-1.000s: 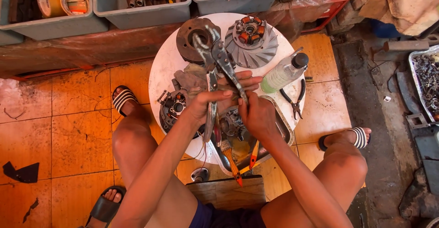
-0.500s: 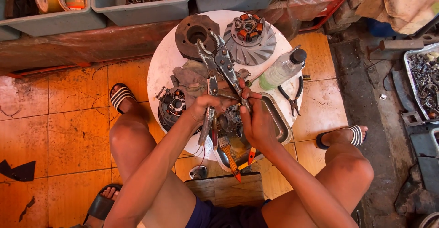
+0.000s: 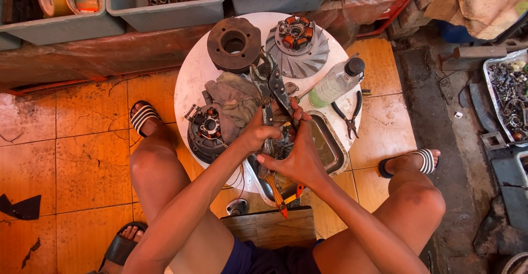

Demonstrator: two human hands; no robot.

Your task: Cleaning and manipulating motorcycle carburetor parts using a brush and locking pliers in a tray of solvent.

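Both hands are wrapped round the locking pliers [image 3: 273,90] over the metal tray [image 3: 330,147] on the round worktop [image 3: 190,73]: left hand [image 3: 258,134] and right hand [image 3: 297,156] closed on the handles. Stiff, heavy-ish steel, probably greasy, so I'd grab low on the handles.

One head-worn cam, looking almost straight down from above the seated person's lap. It sits fairly close: a round white table [image 3: 190,70] fills mid-frame, w/ knees at the bottom and grey bins [image 3: 165,13] along the top edge.
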